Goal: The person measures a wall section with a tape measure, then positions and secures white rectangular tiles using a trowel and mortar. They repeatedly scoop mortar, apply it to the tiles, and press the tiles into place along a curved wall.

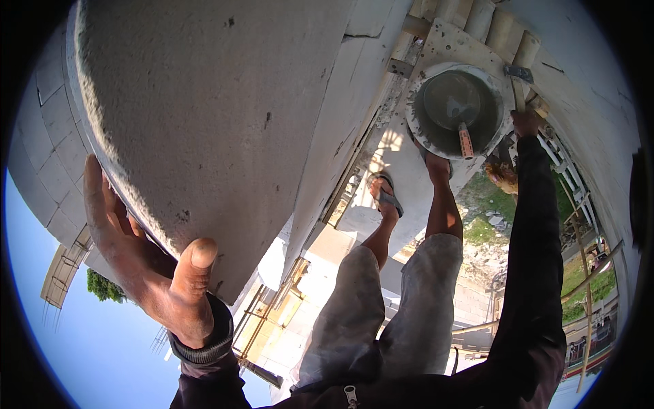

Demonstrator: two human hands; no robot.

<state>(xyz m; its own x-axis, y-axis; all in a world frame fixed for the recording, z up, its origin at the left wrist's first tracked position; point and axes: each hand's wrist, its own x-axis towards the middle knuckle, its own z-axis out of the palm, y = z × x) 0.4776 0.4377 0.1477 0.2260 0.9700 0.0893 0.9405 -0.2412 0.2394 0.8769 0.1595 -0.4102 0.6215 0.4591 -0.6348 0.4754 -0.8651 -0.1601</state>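
A large light-grey concrete block fills the upper left, close to me, with a rough sunlit left edge. My left hand grips its lower left edge, the thumb near the front face and the fingers wrapped behind the side. At the right, my right hand is closed around the wooden handle of a hammer, whose dark head points away from me. Left of the hammer sits a round bucket of grey watery mix. A tool with an orange-pink handle leans in it.
The bucket stands on a board over my sandalled feet. A pale wall runs along the right, a block wall at the far left. Scaffold poles, grass and rubble lie far below.
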